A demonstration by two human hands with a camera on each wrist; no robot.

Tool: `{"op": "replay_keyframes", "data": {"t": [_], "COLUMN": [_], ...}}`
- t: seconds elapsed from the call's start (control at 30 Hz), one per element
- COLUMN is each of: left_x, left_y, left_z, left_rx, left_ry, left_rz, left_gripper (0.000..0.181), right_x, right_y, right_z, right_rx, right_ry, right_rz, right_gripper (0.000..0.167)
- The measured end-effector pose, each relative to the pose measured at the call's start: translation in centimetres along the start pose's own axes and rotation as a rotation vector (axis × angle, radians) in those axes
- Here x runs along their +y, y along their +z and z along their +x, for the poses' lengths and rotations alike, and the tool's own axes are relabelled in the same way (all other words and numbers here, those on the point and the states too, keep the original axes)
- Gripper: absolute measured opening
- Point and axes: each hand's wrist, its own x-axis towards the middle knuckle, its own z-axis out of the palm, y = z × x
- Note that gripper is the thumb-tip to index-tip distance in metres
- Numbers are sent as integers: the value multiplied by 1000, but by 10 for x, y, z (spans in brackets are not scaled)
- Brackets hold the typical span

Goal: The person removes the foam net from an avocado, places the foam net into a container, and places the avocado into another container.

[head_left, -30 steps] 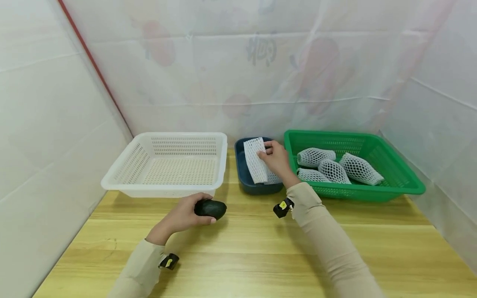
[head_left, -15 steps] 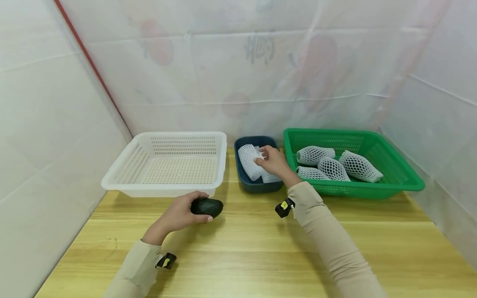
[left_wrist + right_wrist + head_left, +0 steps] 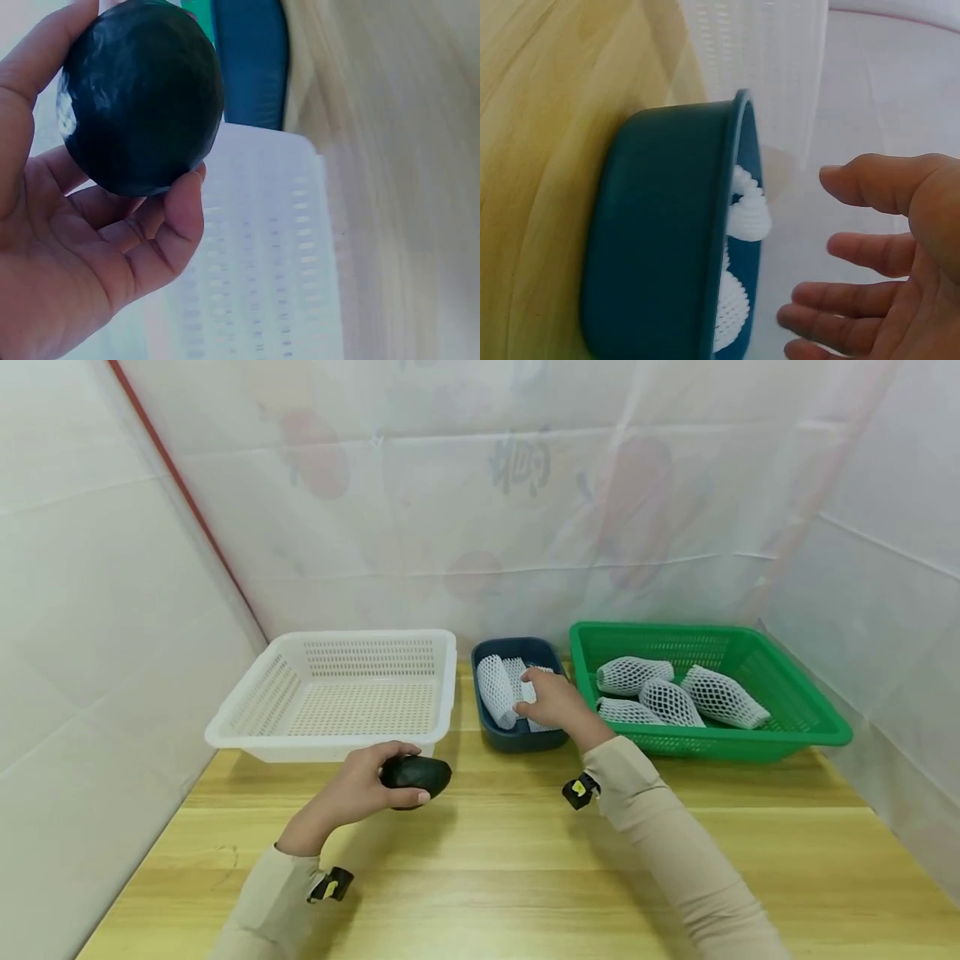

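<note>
On this side, the left hand (image 3: 354, 788) grips a dark green, oval fruit (image 3: 417, 774) over the yellowish wooden surface (image 3: 480, 868), just in front of a white slotted plastic basket (image 3: 322, 742). Farther off, the right hand (image 3: 558, 703), fingers spread, hangs above a dark blue plastic tub (image 3: 521, 742) holding white foam-net sleeves (image 3: 496, 693).

The right hand (image 3: 904, 304) hangs at four o'clock, fingers parted, next to a dark blue tub (image 3: 656, 240) holding white mesh sleeves (image 3: 750, 217); white basket (image 3: 757, 60) at twelve, wooden worktop (image 3: 540, 180) at nine.
</note>
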Motion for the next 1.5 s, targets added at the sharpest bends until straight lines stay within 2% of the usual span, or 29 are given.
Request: {"op": "replay_keyframes", "data": {"t": [0.13, 0.3, 0.4, 0.5, 0.7, 0.83, 1.0, 1.3, 1.5], "left_x": [2, 5, 7, 8, 7, 7, 8, 4, 0], "left_y": [-4, -8, -10, -13, -19, -24, -28, -27, -31], "left_z": [3, 8, 10, 13, 21, 24, 26, 35, 42], "left_rx": [46, 116, 157, 178, 172, 186, 237, 364, 379], "left_ry": [52, 133, 149, 137, 101, 83, 73, 36, -20], "left_rz": [9, 26, 37, 42, 56, 70, 95, 154, 179], "left_gripper": [61, 56, 55, 55, 57, 58, 59, 61, 62], "right_x": [-7, -13, -17, -21, -29, -36, -45, -56, -60], "right_y": [-5, -2, 3, 7, 11, 11, 14, 19, 24], "right_z": [-8, -16, -20, -22, -24, -25, -26, -24, -20], "right_rx": [-17, -37, -54, -49, 14, -5, -23, -18, -28], "right_ry": [-27, -77, -87, -100, -134, -148, -155, -185, -195], "right_rz": [-14, -61, -81, -89, -97, -98, -129, -135, -148], "right_gripper": [54, 52, 53, 52, 51, 53, 53, 52, 53]}}
